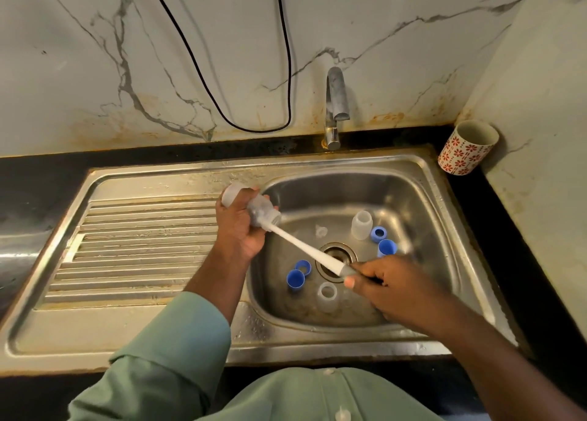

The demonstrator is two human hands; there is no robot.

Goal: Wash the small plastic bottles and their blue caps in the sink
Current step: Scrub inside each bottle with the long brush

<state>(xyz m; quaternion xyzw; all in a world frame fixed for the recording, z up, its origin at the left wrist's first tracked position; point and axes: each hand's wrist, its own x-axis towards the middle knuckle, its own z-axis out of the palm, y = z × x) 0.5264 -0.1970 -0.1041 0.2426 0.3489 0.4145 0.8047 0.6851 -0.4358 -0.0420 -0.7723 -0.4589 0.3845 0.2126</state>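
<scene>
- The marble-patterned wall (95,55) fills the top of your view, with a black cable (287,71) looping down it left of the tap.
- The black countertop (31,179) frames the steel sink (422,198); its ribbed draining board (136,249) lies to your left, the basin to your right.
- Your left hand (239,226) sits at the basin's left rim, fingers curled round a small translucent plastic bottle (251,206) held on its side, base toward the draining board.
- Your right hand (384,280) hovers over the drain (335,261), fingers and thumb pinching the grey end of a bottle brush (305,249); its white handle runs up and left, and the bristle head is inside the held bottle.
- The chrome tap (335,102) stands behind the basin (no water visible from the spout).
- A white cup with red flower print (467,148) stands in the right back corner of the counter.
- A second bottle (362,225) stands in the basin, right of the brush handle and behind the drain.
- A third bottle (327,296) lies in front of the drain, mouth toward you.
- Two blue caps (386,241) rest just right of the second bottle, close together.
- Two more blue caps (298,274) sit left of the drain, touching or nearly so (hard to tell).
- A small clear piece (320,231) lies behind the drain; too faint to identify.
</scene>
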